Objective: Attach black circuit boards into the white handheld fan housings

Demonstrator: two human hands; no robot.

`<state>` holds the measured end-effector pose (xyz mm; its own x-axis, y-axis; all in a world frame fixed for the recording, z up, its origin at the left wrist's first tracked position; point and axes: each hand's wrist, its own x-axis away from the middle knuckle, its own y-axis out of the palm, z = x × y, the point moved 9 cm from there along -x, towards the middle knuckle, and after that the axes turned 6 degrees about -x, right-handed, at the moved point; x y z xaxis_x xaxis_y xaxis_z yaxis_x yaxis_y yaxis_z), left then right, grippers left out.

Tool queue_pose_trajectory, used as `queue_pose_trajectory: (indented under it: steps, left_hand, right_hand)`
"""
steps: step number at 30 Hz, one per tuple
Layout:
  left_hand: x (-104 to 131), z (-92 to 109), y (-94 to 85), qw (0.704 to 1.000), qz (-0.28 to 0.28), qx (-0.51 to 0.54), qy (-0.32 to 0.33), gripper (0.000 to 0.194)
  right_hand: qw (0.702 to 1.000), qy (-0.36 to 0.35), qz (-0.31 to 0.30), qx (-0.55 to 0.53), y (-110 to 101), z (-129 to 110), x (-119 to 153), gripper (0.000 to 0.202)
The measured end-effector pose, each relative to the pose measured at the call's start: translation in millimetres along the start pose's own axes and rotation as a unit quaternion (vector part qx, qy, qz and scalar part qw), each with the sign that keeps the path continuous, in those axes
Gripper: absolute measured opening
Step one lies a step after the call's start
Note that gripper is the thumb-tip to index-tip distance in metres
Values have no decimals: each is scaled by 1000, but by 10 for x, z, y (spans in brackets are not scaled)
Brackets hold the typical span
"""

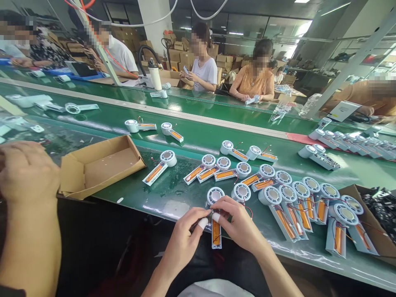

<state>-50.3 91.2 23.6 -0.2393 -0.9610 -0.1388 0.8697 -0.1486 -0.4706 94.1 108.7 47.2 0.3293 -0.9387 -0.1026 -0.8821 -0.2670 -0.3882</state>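
Note:
At the near edge of the green bench is a handheld fan [217,236], its handle uncovered over an orange battery and thin wires. My left hand [188,233] comes in from the left, thumb and fingertips pinched together at the fan's neck; whatever small part or wire they pinch is hidden. From the other side, my right hand [236,218] has its closed fingers on the neck just below the round head. White covers sit on both thumb tips. Right behind my right hand stands another uncovered fan [241,192].
Several uncovered fans [287,194] crowd the bench to the right, beside a carton of small black parts [382,208]. A shallow cardboard box [102,165] sits left, near another person's arm [29,206]. More fans lie along the green belt [198,132]; people work across it.

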Motion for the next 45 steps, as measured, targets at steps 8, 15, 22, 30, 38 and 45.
queue_pose_trajectory:
  steps: [8, 15, 22, 30, 38, 45]
  left_hand:
    - [384, 520, 284, 912, 82, -357, 184, 49]
    - [588, 545, 523, 864, 111, -451, 195, 58]
    - [449, 119, 278, 977, 42, -209, 14, 47]
    - [244, -271, 157, 981, -79, 6, -177, 43]
    - [26, -301, 126, 982, -70, 74, -162, 27]
    - [62, -129, -70, 989, 62, -93, -95, 20]
  right_hand:
    - [967, -63, -211, 131, 100, -238, -172, 46]
    - [933, -111, -290, 183, 322, -147, -234, 34]
    - [987, -95, -94, 90, 115, -116, -180, 28]
    - [993, -85, -18, 85, 71, -50, -50, 26]
    - [988, -93, 90, 87, 91, 12, 47, 23]
    - [993, -41, 86, 64, 67, -28, 48, 23]
